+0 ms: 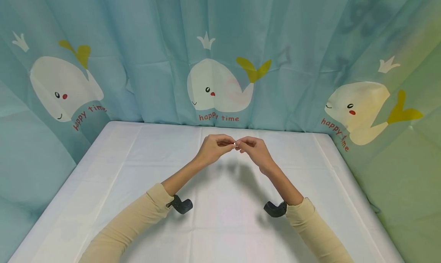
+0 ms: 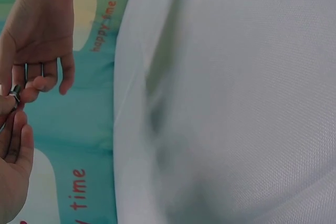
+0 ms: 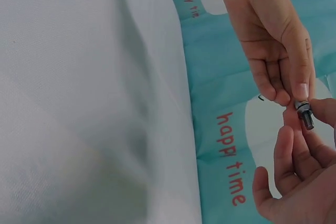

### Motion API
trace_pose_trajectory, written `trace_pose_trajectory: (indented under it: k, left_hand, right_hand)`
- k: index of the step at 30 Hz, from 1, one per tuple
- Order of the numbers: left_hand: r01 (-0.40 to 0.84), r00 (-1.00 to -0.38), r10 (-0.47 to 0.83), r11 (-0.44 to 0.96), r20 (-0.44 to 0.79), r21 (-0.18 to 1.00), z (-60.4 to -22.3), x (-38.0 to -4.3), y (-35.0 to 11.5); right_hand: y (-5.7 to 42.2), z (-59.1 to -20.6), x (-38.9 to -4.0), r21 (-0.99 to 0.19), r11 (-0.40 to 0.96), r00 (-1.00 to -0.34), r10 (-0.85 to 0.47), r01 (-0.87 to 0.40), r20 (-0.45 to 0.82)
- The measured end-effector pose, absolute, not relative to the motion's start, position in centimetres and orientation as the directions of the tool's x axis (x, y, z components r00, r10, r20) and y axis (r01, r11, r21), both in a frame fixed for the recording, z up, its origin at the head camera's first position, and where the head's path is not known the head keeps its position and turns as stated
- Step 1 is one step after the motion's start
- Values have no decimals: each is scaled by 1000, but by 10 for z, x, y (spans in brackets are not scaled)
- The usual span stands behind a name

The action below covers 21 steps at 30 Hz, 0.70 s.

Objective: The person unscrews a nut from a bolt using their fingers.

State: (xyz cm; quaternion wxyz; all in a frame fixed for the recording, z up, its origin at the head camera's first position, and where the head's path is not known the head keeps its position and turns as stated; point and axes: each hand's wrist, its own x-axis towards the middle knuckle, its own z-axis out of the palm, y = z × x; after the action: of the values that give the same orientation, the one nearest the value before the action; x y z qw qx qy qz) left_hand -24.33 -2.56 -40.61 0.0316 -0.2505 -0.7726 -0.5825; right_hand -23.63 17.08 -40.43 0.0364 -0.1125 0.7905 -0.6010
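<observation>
- A person in tan sleeves holds both hands raised above the white-covered table, fingertips meeting over its far half in front of a whale-print curtain.
- Between the two hands sits a small metal bolt with what looks like a nut or washer near its head (too small in the head view to say which).
- The left hand pinches the bolt at its head end, thumb and forefinger closed on it, the other fingers curled beneath.
- The right hand pinches the threaded end, its fingertips closed around the shank and touching the left hand's.
- Judged from the grip, the work looks to be in mid-course: the small piece appears seated close to the bolt's head, yet both hands are engaged on it, so any turning on or off seems unfinished.
- The bolt hangs in the air, well clear of the cloth; no other loose parts show.
</observation>
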Motion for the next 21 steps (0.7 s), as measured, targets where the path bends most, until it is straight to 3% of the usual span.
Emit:
trace_pose_trajectory:
  k: [16,21]
  left_hand:
    - [424,-874,343,186,346,886,-409,-244,-26]
    - [422,-874,341,180,346,889,-408,-244,-26]
  right_hand:
    - [172,-404,-235,-958,209,-955,-261,-198,140]
    - [171,-402,-235,-964,220,-965,-243,-151,96]
